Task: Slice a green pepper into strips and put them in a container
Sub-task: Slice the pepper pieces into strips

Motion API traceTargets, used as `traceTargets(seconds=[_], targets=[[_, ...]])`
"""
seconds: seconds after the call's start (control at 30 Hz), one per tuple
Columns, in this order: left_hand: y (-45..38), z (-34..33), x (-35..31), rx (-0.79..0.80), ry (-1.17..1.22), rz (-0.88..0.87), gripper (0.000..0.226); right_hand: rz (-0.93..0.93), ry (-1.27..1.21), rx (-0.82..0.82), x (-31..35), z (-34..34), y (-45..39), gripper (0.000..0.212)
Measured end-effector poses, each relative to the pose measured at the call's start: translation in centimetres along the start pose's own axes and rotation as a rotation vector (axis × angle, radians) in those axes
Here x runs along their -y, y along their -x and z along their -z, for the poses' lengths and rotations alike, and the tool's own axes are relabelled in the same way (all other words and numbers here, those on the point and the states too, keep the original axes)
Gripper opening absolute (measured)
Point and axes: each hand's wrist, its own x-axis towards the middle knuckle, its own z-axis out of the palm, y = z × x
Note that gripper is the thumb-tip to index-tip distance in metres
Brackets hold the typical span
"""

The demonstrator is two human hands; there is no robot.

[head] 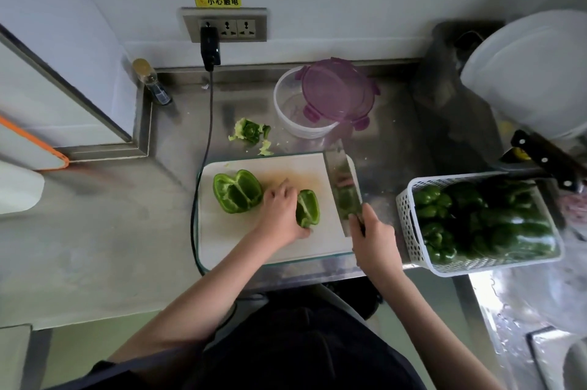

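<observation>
Head view — left hand [281,210] grip on pepper half [307,208], right hand [373,235] grip hiding cleaver [344,189] handle

Cutting board [254,246]: white face with a faint tan stain near its middle and a thin teal edge. On the board, two pepper halves [236,191], bright green with paler green ribs inside. Behind the board, pepper core scraps [251,132], pale green and whitish. Behind the board to the right, container [292,110], clear with a white rim; its lid [338,91], translucent purple with darker purple clips. On the board's right edge, cleaver blade [341,186], silver, mirroring green. Right of the board, basket [409,230], white with a perforated grid pattern, filled with dark green peppers [476,221]. Far behind the board, wall label [217,2], yellow with black characters. Counter [111,215] around the board, dull grey steel.
</observation>
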Motion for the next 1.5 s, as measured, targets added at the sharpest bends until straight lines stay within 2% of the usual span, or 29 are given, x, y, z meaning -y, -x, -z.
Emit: traceTargets(seconds=[0.2,0.33,0.5,0.57,0.77,0.9,1.03,1.17,1.5], targets=[[0.8,0.6,-1.4,0.021,0.008,0.115,0.072,0.035,0.006,0.081,1.8,-3.0,0.3,0.017],[0.9,-0.1,-1.4,-0.022,0.007,0.125,0.073,0.005,-0.001,0.103,1.8,-4.2,0.3,0.016],[1.3,-0.5,-1.4,-0.033,0.305,0.139,0.064,0.01,-0.039,0.074,1.7,-5.2,0.9,0.016],[1.4,-0.4,-1.3,-0.037,0.354,0.135,0.063,0.017,-0.038,0.075,1.7,-5.4,0.8,0.016],[1.0,0.1,-0.9,-0.042,0.495,0.214,0.085,0.03,-0.044,0.07,1.6,-5.3,0.9,0.016],[0.6,0.1,-0.5,0.02,0.725,0.373,0.062,0.028,-0.075,0.057,1.5,-4.6,0.9,0.017],[0.4,-0.4,-0.3,0.02,0.724,0.369,0.058,0.03,-0.091,0.054,1.6,-4.2,1.0,0.018],[0.4,-0.3,-0.9,0.044,0.852,0.398,0.049,0.012,-0.064,0.102,1.8,-4.8,1.0,0.014],[0.5,-0.7,-1.3,-0.015,0.902,0.474,0.058,0.038,0.126,0.109,2.4,-5.8,1.0,0.011]])
